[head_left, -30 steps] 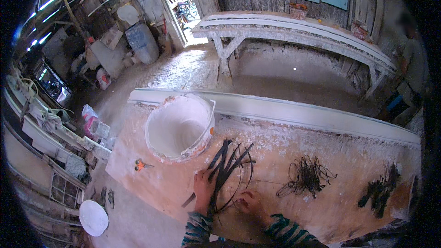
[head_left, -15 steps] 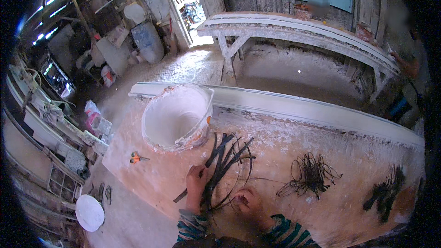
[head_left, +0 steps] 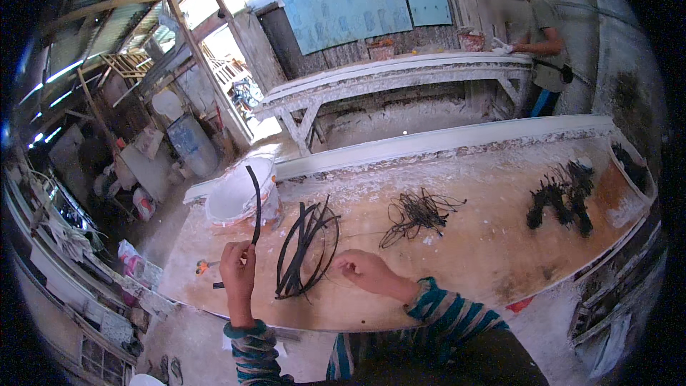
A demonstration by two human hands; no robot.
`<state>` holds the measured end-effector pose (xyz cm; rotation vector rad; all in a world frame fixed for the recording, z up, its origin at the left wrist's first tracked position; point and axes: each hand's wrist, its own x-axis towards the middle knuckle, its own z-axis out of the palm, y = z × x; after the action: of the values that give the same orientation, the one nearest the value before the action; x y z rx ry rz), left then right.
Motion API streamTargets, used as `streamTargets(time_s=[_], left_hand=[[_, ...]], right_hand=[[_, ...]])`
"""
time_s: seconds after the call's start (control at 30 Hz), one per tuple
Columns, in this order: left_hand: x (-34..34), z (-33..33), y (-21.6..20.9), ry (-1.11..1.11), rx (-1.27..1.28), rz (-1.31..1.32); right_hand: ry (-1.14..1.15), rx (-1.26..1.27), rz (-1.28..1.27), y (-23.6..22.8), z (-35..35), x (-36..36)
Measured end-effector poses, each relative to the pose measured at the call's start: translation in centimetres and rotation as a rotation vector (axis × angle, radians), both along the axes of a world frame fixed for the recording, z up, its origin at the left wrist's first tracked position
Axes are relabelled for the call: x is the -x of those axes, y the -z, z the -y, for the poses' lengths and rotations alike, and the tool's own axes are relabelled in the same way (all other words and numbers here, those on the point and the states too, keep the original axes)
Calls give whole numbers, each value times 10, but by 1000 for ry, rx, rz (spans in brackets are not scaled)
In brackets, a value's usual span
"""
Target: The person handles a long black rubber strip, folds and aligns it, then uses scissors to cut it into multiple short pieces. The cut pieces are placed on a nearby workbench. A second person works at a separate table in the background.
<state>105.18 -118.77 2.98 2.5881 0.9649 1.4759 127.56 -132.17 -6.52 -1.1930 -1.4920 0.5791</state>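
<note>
My left hand (head_left: 237, 268) pinches one black flat strip (head_left: 256, 214), which stands up in front of the white bucket (head_left: 227, 199); a short end shows below the hand. Beside it on the wooden tabletop (head_left: 471, 243) lies a loose bundle of similar black strips (head_left: 294, 251), some bent into loops. To the bundle's right hovers my right hand (head_left: 366, 271), its fingers curled together; whether a thin strand is between them I cannot make out. Farther right is a tangle of thin dark wire (head_left: 418, 218). Orange-handled scissors (head_left: 203, 266) lie left of my left hand.
Dark tied bundles (head_left: 561, 200) lie at the table's right end. A long white moulding (head_left: 429, 143) runs along the far edge. Beyond stands a whitened bench (head_left: 386, 68), with another person (head_left: 549, 43) working at its right end. A blue drum (head_left: 193, 144) stands at the back left.
My left hand has drawn one strip away from the bundle and lifted it upright to the left. The view has tilted up and turned right, bringing the other person into sight.
</note>
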Motion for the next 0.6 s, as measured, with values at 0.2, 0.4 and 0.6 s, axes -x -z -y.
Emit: streamTargets(time_s=[0.2, 0.4, 0.6], left_hand=[[-15, 83, -9, 460, 737, 513], [-119, 95, 30, 746, 1045, 457], [-188, 63, 59, 812, 1183, 501]], right_hand=[[-38, 70, -117, -21, 40, -20], [99, -42, -443, -19, 34, -29], [316, -83, -518, -2, 6, -60]])
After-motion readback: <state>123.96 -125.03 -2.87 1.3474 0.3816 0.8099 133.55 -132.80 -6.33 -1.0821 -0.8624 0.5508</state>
